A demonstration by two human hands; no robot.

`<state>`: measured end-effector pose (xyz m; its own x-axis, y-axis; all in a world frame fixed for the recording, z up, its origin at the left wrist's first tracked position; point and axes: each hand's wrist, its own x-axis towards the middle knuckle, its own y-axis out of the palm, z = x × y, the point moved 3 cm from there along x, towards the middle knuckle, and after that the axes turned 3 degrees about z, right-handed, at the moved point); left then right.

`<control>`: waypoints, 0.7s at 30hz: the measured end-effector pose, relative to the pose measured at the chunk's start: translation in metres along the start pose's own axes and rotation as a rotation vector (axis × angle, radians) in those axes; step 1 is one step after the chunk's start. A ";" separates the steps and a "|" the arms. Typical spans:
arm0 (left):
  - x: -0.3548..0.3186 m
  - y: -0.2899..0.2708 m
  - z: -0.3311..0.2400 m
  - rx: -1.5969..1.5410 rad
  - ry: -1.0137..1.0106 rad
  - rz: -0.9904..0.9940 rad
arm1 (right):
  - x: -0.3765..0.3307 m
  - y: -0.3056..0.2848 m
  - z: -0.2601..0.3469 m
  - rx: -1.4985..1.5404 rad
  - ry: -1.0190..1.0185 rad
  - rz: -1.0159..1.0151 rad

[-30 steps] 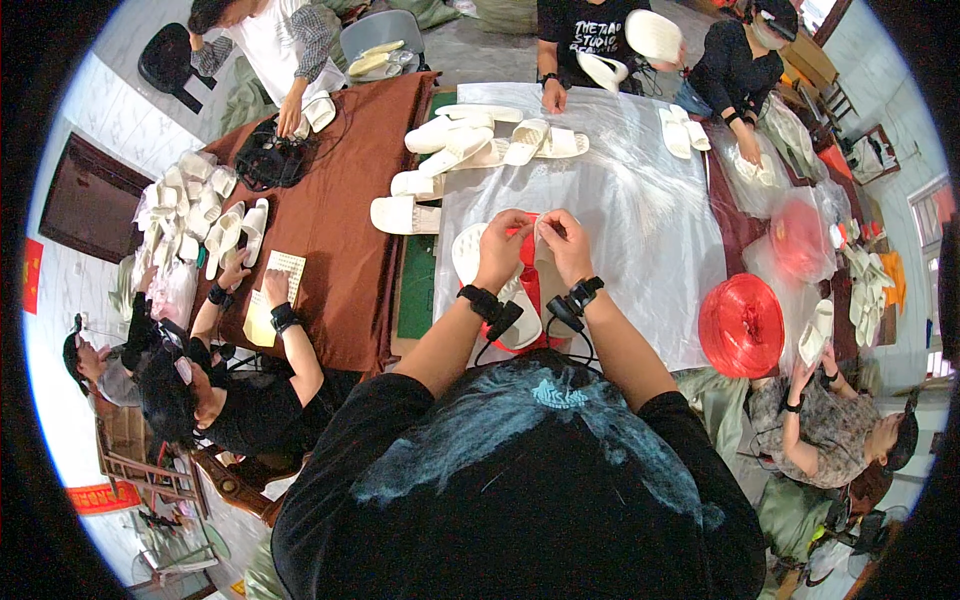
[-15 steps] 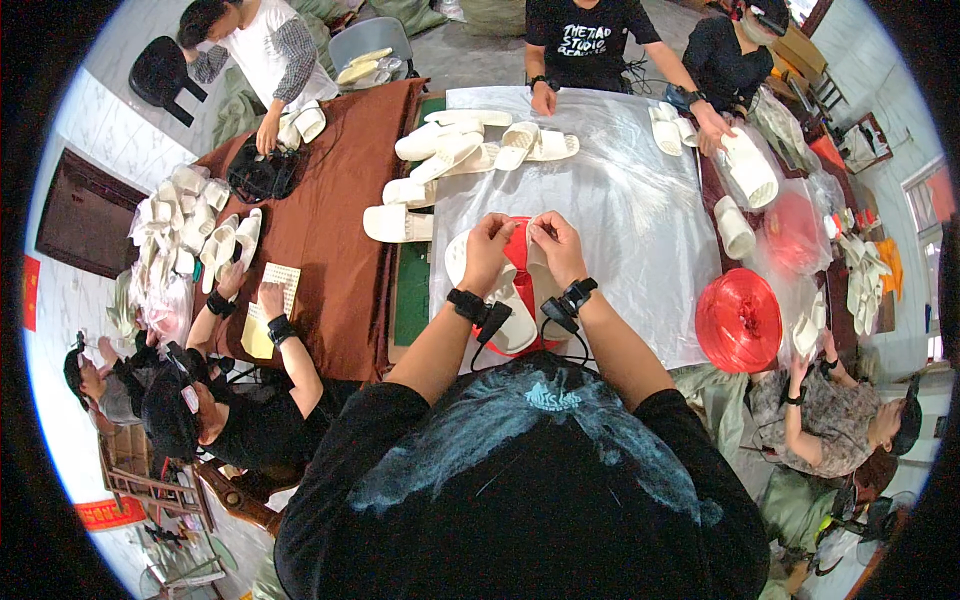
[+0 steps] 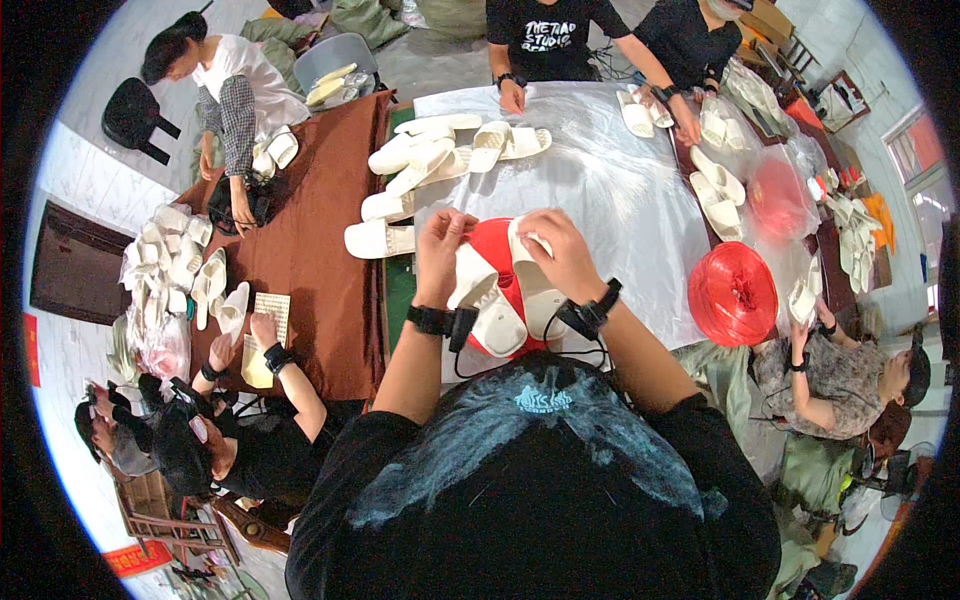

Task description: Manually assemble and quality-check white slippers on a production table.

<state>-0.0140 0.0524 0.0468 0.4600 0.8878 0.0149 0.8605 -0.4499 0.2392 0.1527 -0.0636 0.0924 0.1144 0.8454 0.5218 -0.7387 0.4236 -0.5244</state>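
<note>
Two white slippers lie side by side before me on a red sheet: the left slipper point(image 3: 499, 322) and the right slipper point(image 3: 538, 292). The red sheet point(image 3: 489, 241) shows between and beyond them; its material is unclear. My left hand point(image 3: 443, 250) is closed by the far end of the left slipper, fingertips together near the sheet's edge. Whether anything is pinched there I cannot make out. My right hand point(image 3: 556, 252) curls round the far end of the right slipper, thumb and fingers gripping it. Wrist bands with cables sit on both my wrists.
Clear plastic film point(image 3: 620, 200) covers this table. Several white slippers point(image 3: 425, 165) lie in a heap at far left. A red twine roll point(image 3: 733, 293) stands at right. Co-workers surround the tables; one person's hand point(image 3: 686, 122) reaches in at far right. A brown-covered table point(image 3: 325, 215) adjoins on the left.
My hands have moved apart, left hand to the left, uncovering more of the slippers and red sheet. Across the table, a co-worker's hand has left the bagged slippers it held. The view has shifted.
</note>
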 end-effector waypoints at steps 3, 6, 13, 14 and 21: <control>-0.005 -0.005 -0.046 -0.025 0.133 0.046 | -0.021 -0.012 0.017 0.090 0.155 0.353; -0.021 -0.013 -0.111 0.044 0.355 0.040 | -0.048 0.001 0.011 0.096 0.225 0.673; -0.071 -0.050 -0.225 0.089 0.993 -0.311 | -0.052 0.024 0.006 -0.231 0.056 0.670; -0.079 -0.059 -0.233 0.124 1.054 -0.359 | -0.051 0.030 0.007 -0.221 0.051 0.677; -0.097 -0.083 -0.197 0.249 0.772 -0.421 | -0.051 0.079 -0.016 -0.359 0.114 0.715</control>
<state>-0.1731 0.0226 0.2167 -0.0998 0.7611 0.6409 0.9877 -0.0023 0.1566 0.0993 -0.0684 0.0140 -0.2237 0.9710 -0.0840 -0.4026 -0.1705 -0.8993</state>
